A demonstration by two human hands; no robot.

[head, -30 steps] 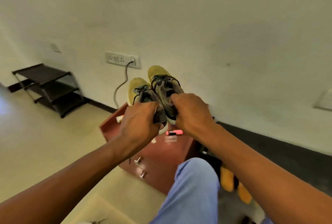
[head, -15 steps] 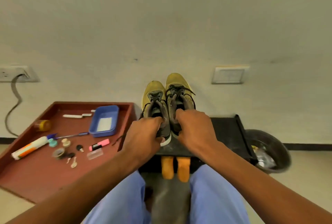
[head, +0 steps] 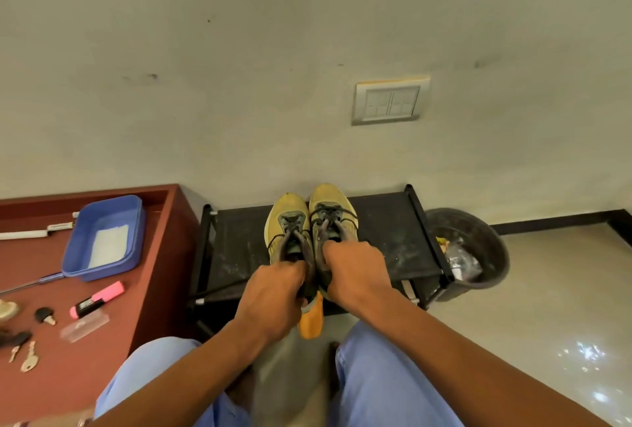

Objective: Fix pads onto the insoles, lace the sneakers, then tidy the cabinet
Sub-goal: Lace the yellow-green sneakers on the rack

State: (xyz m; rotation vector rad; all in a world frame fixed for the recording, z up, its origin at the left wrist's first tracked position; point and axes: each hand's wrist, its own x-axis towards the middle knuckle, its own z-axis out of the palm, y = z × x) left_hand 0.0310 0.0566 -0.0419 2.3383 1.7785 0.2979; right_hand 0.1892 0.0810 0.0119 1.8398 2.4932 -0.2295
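Hands (head: 273, 293) gripping sneakers (head: 309, 221), black rack (head: 239, 242)

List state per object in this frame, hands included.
left hand: grips heel of left sneaker
right hand: grips heel of right sneaker
left sneaker: laced, held at rack top
right sneaker: laced, beside the other
black rack: top shelf dusty
blue tray: open, white pad inside
pink highlighter: capped, lying flat
bin: holds rubbish
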